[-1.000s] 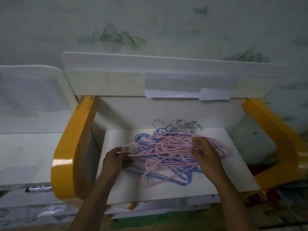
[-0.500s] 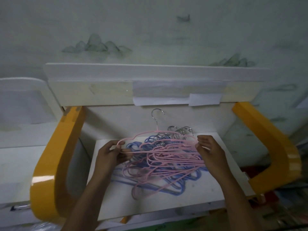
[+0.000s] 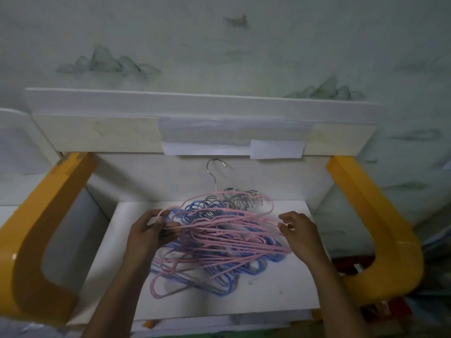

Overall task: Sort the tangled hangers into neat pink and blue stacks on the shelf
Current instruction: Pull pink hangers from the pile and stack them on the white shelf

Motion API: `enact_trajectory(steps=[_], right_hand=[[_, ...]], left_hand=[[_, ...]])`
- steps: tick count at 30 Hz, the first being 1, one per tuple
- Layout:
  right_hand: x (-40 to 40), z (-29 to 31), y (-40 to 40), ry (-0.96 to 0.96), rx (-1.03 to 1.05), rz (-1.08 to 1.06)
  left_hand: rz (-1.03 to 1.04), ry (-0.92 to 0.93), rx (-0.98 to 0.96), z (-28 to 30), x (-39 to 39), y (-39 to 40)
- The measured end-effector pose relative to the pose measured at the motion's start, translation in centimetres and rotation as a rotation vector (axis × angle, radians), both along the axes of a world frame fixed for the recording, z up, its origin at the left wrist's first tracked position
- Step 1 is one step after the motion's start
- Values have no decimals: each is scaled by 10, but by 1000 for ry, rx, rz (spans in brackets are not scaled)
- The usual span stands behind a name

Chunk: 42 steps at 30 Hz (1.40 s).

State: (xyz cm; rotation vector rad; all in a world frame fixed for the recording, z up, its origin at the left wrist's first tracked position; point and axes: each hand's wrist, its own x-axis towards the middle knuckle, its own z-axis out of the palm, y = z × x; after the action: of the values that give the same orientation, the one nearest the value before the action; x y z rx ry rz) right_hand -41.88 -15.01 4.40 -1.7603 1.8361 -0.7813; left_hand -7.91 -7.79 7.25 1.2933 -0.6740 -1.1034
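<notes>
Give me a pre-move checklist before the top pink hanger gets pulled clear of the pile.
1. Left hand grips the left end of the raised pink hanger: ok.
2. Right hand pinches its right end: ok.
3. Steel hook free of the other hooks: ok, it stands above them.
4. Hanger's lower bar clear of the other pink strands: cannot tell, they overlap.
5. Colours separated: not ok, the blue hangers lie tangled under pink ones.
6. Bare space on the shelf for a stack: ok, in front and to the right.
</notes>
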Motion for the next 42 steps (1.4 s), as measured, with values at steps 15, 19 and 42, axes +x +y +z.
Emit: enact_trajectory(steps=[15, 19, 42], right_hand=[[-13, 0, -16, -52, -7, 92], [-15, 3, -13, -143, -57, 90], [33, 44, 43, -694, -14, 254]], left_hand=[[152, -58, -18, 1, -25, 31], [164, -65, -17, 3, -26, 37], [328, -21, -82, 28, 18, 125]])
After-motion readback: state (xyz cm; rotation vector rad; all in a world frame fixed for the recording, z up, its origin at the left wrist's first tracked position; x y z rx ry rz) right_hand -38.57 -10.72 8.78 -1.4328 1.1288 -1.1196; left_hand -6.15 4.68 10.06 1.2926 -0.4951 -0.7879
